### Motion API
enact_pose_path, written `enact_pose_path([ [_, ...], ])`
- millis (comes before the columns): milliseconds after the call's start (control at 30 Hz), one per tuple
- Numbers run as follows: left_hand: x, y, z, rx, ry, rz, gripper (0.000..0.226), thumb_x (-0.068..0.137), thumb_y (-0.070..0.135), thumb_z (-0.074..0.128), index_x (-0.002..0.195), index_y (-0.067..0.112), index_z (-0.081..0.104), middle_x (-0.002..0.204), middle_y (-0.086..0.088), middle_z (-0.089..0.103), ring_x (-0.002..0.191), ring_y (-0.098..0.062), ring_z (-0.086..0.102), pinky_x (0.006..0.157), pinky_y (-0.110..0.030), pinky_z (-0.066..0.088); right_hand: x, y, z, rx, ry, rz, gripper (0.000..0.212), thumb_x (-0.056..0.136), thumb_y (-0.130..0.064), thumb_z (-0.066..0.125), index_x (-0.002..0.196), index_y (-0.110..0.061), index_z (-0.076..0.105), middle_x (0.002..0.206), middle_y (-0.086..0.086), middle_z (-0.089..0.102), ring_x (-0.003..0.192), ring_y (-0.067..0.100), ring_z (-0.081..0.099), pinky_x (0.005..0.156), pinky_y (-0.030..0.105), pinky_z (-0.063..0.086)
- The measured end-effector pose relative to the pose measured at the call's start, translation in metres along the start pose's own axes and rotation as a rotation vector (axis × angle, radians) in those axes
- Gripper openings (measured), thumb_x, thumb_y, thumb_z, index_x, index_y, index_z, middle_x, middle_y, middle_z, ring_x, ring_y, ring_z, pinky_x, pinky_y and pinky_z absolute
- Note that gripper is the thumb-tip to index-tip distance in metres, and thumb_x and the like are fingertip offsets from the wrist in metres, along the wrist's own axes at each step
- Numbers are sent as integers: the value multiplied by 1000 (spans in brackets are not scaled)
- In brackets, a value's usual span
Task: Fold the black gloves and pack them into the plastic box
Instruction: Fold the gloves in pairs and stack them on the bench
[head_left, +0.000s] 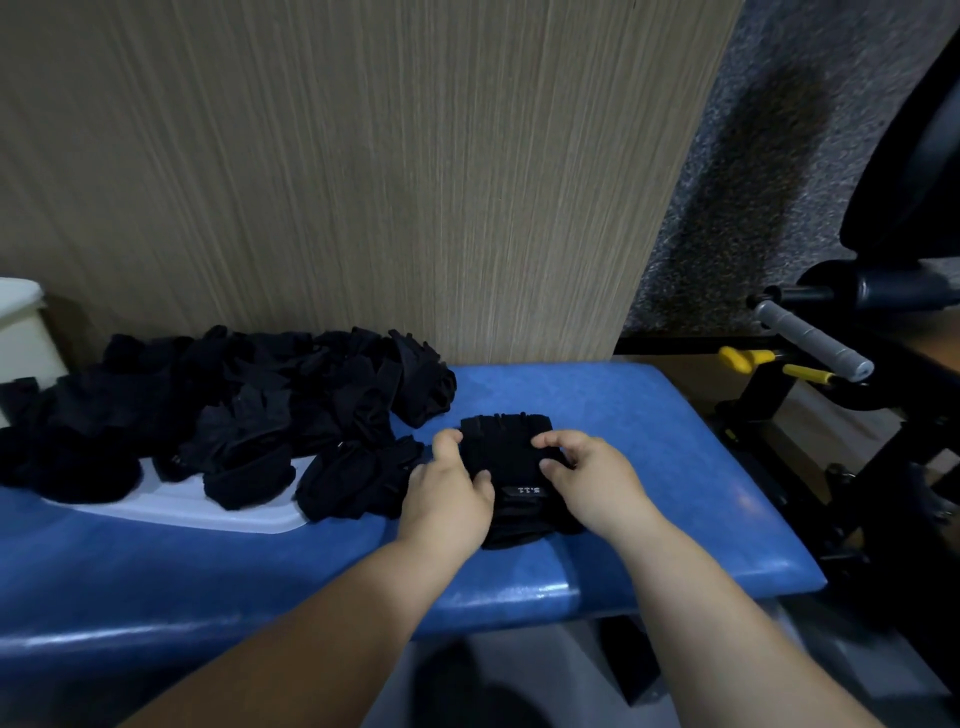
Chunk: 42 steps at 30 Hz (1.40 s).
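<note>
Black glove (511, 447): lies flat on the blue counter (649, 441), right of the middle, a small label (522, 491) facing up.
Left hand (449, 491): fingers curled onto the glove's left edge, gripping it.
Right hand (592, 480): fingers bent over the glove's right side, pinching the fabric.
Glove pile (260, 405): heaped at left, partly on a white plastic tray (171, 501), just beside the held glove.
</note>
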<state>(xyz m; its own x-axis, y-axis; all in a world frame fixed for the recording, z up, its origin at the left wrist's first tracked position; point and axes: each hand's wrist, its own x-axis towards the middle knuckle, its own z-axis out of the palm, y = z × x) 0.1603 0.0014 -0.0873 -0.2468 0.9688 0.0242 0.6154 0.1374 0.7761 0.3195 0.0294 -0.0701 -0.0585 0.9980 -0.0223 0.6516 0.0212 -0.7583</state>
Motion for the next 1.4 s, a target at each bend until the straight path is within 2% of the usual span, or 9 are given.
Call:
enact_pose_path([
  [67,-1,1,1,79,13,23,48,95,27,49,140,23,30,120,-7,54,118,-19,40,101,-30,38,0,0,0,-67,1,9,25,94,-29,57,119,-35,60,119,-2,51,95,10,53,68,13,39],
  [167,-1,3,-1,108,69,141,44,97,23,47,140,24,36,137,3,40,129,-16,27,107,-23,23,-2,-2,-2,-125,82,-30,33,94,-33,57,127,-32,57,120,-4,43,114,14,50,93,22,40],
  [267,4,3,-4,106,13,293,40,100,24,43,140,25,42,148,9,35,138,-10,21,108,-14,10,-4,-7,-3,-209,124,-159,37,96,-31,53,133,-28,54,139,-5,43,134,16,33,110,24,25],
  [433,6,0,-4,204,-270,383,46,104,32,27,150,30,24,157,19,17,146,-2,-2,117,-23,-2,-5,-5,2,-307,-136,-248,48,102,-33,41,148,-27,33,157,-12,24,148,9,-3,120,31,9],
  [567,7,-3,-4,409,-358,369,50,105,37,20,153,28,14,159,16,9,146,-4,-5,120,-28,-4,-5,0,5,-367,-259,-210,50,104,-36,31,153,-24,22,161,-11,11,147,11,-12,121,32,0],
  [867,2,-7,-8,574,-390,311,54,103,45,12,153,28,2,159,16,-9,145,-4,-15,119,-29,-10,-8,3,5,-469,-309,-162,53,104,-43,23,154,-28,13,160,-16,2,147,12,-15,120,33,-8],
  [1167,-3,-14,-13,530,-335,316,52,103,43,16,153,28,10,160,14,-2,147,-7,-9,119,-28,-5,-9,11,-5,-479,-272,-141,54,103,-45,22,154,-28,15,160,-16,5,148,11,-12,120,32,-5],
  [1300,-3,-17,-16,393,-291,318,49,104,39,26,151,29,22,160,14,9,147,-5,-3,118,-28,3,-6,18,-12,-397,-240,-185,50,104,-37,30,152,-25,23,159,-14,15,148,8,-1,120,27,3],
  [1400,-5,-23,-21,234,-225,399,42,102,26,39,144,30,37,154,17,24,144,0,8,115,-15,5,-7,20,-17,-277,-136,-249,44,100,-28,47,144,-27,43,151,-14,35,144,7,21,116,20,16],
])
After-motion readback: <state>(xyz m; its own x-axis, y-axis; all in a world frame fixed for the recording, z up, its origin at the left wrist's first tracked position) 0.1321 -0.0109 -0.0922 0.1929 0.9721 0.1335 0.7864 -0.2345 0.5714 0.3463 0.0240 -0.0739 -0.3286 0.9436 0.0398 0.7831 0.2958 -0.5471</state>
